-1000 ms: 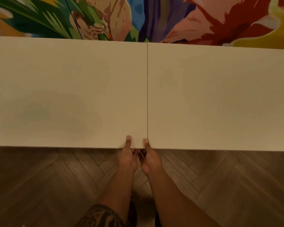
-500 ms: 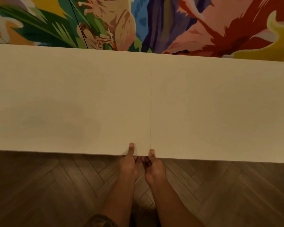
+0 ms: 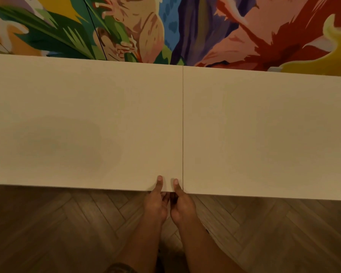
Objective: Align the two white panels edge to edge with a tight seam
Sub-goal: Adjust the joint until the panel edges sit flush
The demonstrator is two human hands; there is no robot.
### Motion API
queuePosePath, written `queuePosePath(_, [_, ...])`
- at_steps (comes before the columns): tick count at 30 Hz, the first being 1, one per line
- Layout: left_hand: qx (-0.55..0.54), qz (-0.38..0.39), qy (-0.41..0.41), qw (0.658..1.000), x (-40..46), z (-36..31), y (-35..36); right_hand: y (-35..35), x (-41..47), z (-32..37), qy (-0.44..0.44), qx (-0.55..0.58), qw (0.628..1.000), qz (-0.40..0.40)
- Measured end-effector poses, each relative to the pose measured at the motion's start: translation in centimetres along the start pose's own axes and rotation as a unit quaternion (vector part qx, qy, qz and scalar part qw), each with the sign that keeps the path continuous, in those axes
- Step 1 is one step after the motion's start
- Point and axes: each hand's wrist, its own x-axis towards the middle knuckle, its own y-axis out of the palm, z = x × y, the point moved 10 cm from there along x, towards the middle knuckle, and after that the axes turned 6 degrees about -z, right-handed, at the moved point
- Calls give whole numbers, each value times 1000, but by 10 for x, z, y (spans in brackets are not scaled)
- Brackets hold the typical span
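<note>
Two white panels lie side by side, the left panel point(image 3: 83, 123) and the right panel point(image 3: 268, 134). A thin dark seam point(image 3: 182, 123) runs straight between them from far edge to near edge. My left hand point(image 3: 157, 201) grips the near edge of the left panel, thumb on top, fingers hidden underneath. My right hand point(image 3: 182, 205) grips the near edge right at the seam; its thumb rests on the left panel just beside the line.
A colourful painted surface point(image 3: 185, 30) with leaves and flower shapes lies beyond the far edges of the panels. Dark herringbone wood floor point(image 3: 67, 229) shows below the near edges. A faint grey smudge point(image 3: 63, 146) marks the left panel.
The view has tilted so the panels sit lower in the frame. My right thumb has shifted left, from the seam line onto the left panel. The seam still looks thin and straight.
</note>
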Motion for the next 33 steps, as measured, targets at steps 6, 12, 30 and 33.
queuePosePath(6, [4, 8, 11, 1000, 1, -3, 1, -6, 7, 4, -10, -38, 999, -30])
queuePosePath(12, [11, 13, 11, 1000, -3, -4, -3, -8, 5, 2, -7, -52, 998, -33])
queuePosePath(30, [31, -15, -3, 999, 1, 0, -10, -8, -12, 3, -17, -33, 996, -78])
queuePosePath(33, [30, -14, -2, 999, 3, 0, -8, -9, -9, 4, -16, -46, 995, -88])
